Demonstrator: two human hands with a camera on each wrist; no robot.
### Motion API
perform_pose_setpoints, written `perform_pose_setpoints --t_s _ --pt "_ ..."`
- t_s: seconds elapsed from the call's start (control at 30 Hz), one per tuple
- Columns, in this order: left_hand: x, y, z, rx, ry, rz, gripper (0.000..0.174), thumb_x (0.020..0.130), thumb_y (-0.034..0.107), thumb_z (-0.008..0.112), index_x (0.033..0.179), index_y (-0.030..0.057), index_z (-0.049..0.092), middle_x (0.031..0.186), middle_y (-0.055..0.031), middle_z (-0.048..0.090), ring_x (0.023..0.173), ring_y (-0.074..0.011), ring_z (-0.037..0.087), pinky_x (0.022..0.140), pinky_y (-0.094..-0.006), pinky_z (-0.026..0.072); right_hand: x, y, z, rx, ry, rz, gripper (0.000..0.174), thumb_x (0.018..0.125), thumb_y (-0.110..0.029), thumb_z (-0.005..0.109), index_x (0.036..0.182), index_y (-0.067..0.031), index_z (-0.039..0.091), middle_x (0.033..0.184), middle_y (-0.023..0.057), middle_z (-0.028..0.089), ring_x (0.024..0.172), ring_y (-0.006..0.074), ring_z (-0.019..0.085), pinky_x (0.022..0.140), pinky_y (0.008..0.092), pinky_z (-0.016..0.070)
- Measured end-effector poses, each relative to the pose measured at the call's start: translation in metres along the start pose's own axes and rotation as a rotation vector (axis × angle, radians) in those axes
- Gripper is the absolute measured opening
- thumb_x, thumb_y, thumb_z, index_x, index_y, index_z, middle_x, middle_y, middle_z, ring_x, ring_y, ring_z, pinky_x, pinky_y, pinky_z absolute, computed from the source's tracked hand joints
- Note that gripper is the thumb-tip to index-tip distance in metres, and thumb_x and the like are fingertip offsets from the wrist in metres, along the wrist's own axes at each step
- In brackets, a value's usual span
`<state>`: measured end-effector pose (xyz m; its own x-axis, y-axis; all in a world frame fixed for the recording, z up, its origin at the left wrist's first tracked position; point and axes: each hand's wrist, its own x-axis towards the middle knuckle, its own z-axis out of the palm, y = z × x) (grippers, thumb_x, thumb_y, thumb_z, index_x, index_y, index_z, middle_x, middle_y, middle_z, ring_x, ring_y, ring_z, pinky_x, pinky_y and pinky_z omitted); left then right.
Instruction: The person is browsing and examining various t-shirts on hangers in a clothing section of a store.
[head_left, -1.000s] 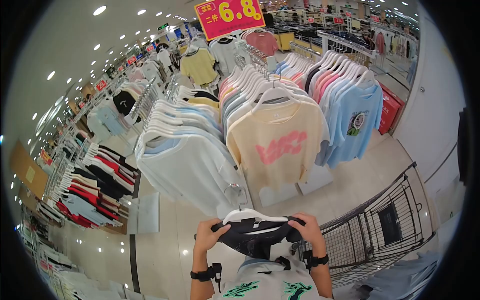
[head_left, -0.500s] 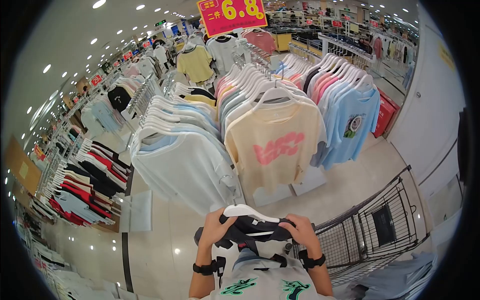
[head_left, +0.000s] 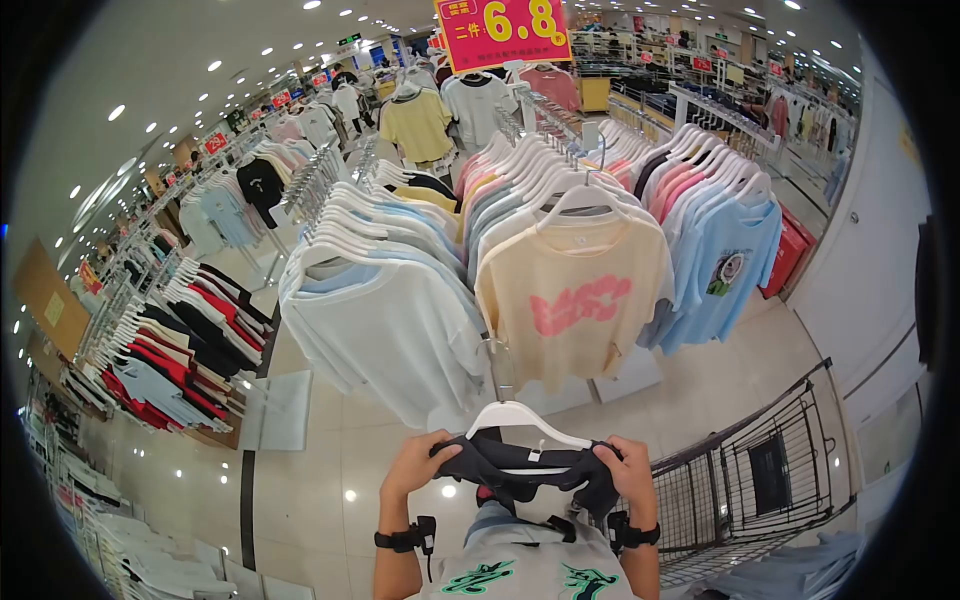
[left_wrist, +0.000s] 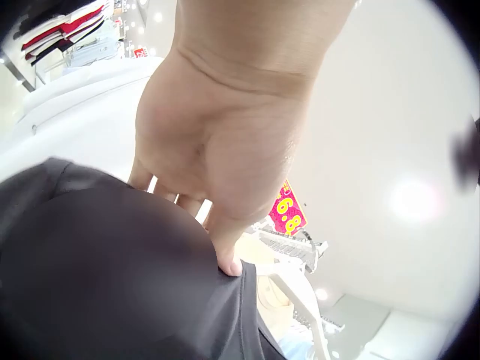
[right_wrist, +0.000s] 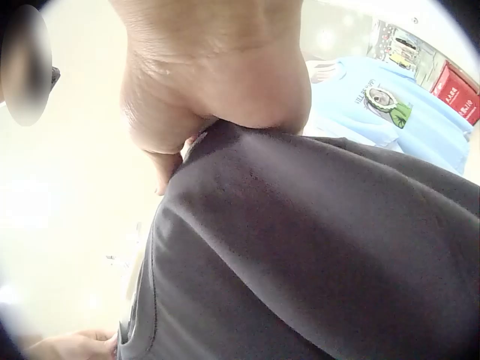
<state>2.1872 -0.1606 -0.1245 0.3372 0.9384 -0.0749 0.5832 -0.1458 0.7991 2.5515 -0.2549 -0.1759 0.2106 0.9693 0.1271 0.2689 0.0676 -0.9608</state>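
Observation:
A dark shirt (head_left: 500, 467) on a white hanger (head_left: 520, 414) is stretched between both hands in front of the body. My left hand (head_left: 412, 467) pinches its left shoulder, thumb on top. The right hand (head_left: 632, 470) grips the other shoulder. In the left wrist view the left hand (left_wrist: 217, 142) has its thumb on the dark fabric (left_wrist: 112, 270) beside the neckline, its other fingers partly behind the cloth. From the right wrist, the right hand (right_wrist: 214, 82) holds the dark cloth (right_wrist: 300, 232), most of its fingers hidden.
Racks of hanging shirts stand ahead, with a white shirt (head_left: 385, 325) and a cream shirt (head_left: 575, 290) in front and a blue shirt (head_left: 725, 265) to the right. A wire cart (head_left: 740, 480) is at the lower right. Above hangs a red price sign (head_left: 503, 32).
The head view has shifted, so the racks appear farther right. The shirt, tilted half a second ago, is now more level and spread wider between the hands, which keep their grip.

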Motion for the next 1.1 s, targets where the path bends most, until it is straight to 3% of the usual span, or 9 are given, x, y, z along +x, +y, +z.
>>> perform_pose_setpoints --t_s 0.07,0.2,0.3,0.4,0.47,0.57,0.7,0.93,1.1 --pt "-0.002 -0.001 0.007 0.038 0.046 0.05 0.025 0.098 0.025 0.071 0.101 0.0 0.069 0.077 -0.0176 0.065 0.068 -0.0288 0.063 0.067 -0.0381 0.0491 -0.001 -0.001 0.002 0.036 -0.027 0.073 0.032 0.096 -0.021 0.073 0.08 0.004 0.062 0.062 0.0015 0.046 0.061 0.0084 0.041 0.055 0.0288 0.0353" --pt "-0.006 0.005 0.016 0.059 0.092 0.029 0.027 0.098 0.027 0.072 0.099 0.0003 0.067 0.077 -0.0184 0.064 0.067 -0.0297 0.059 0.065 -0.0381 0.0477 -0.004 -0.003 0.005 0.047 -0.074 0.077 0.031 0.098 -0.022 0.071 0.082 0.0038 0.062 0.063 0.0016 0.047 0.062 0.0088 0.042 0.055 0.0294 0.0358" --pt "-0.006 0.0 0.014 0.033 0.09 0.041 0.028 0.098 0.029 0.071 0.098 0.001 0.067 0.076 -0.0193 0.062 0.066 -0.0305 0.055 0.065 -0.0372 0.0465 -0.001 -0.005 0.007 0.003 -0.176 0.066 0.035 0.099 -0.026 0.071 0.086 0.0052 0.064 0.063 0.0072 0.053 0.063 0.0121 0.043 0.056 0.0315 0.0384" --pt "-0.008 -0.002 0.008 -0.04 0.098 0.031 0.026 0.097 0.025 0.073 0.097 -0.0005 0.066 0.073 -0.0153 0.061 0.064 -0.0239 0.056 0.065 -0.0346 0.0461 0.001 -0.011 0.011 0.025 -0.184 0.074 0.031 0.096 -0.024 0.075 0.087 0.0048 0.066 0.064 0.0074 0.057 0.063 0.0116 0.045 0.057 0.0313 0.0404" --pt "-0.01 -0.005 0.005 -0.228 0.136 0.092 0.023 0.097 0.02 0.074 0.094 -0.0017 0.067 0.072 -0.0069 0.063 0.066 -0.0134 0.056 0.065 -0.0304 0.0455 0.004 -0.008 0.013 0.118 -0.082 0.041 0.027 0.092 -0.02 0.079 0.088 0.0036 0.068 0.066 0.0063 0.06 0.064 0.0107 0.05 0.059 0.0298 0.0433" --pt "-0.014 -0.013 -0.002 -0.389 0.167 0.018 0.019 0.096 0.015 0.074 0.092 -0.0022 0.068 0.075 0.0005 0.064 0.071 -0.0072 0.054 0.066 -0.0267 0.045 0.005 0.0 0.01 0.049 0.051 0.028 0.023 0.089 -0.017 0.082 0.089 0.0026 0.07 0.067 0.0044 0.063 0.065 0.0098 0.055 0.061 0.0275 0.0453" --pt "-0.017 -0.02 -0.006 -0.439 0.151 0.034 0.017 0.096 0.013 0.075 0.09 -0.0013 0.068 0.078 0.0002 0.067 0.073 -0.0073 0.057 0.069 -0.0246 0.0465 -0.005 0.006 0.001 0.02 -0.095 0.123 0.024 0.088 -0.019 0.082 0.088 0.0028 0.071 0.067 0.0063 0.063 0.062 0.0113 0.052 0.059 0.0296 0.0443" --pt "-0.022 -0.026 -0.007 -0.449 0.159 -0.007 0.016 0.095 0.012 0.076 0.09 -0.0019 0.069 0.081 -0.0024 0.071 0.075 -0.0077 0.06 0.069 -0.0251 0.0478 -0.013 0.038 0.004 -0.019 -0.071 0.116 0.028 0.089 -0.021 0.081 0.086 0.0044 0.07 0.066 0.0074 0.061 0.061 0.0111 0.05 0.058 0.0302 0.0428" --pt "-0.025 -0.026 -0.003 -0.492 0.133 -0.027 0.01 0.097 0.008 0.072 0.093 -0.0013 0.069 0.084 -0.0024 0.071 0.076 -0.0077 0.062 0.072 -0.0235 0.0485 -0.015 0.058 0.005 0.137 -0.009 0.193 0.026 0.09 -0.017 0.079 0.084 0.0054 0.068 0.065 0.0027 0.059 0.064 0.0091 0.049 0.059 0.0288 0.0415"
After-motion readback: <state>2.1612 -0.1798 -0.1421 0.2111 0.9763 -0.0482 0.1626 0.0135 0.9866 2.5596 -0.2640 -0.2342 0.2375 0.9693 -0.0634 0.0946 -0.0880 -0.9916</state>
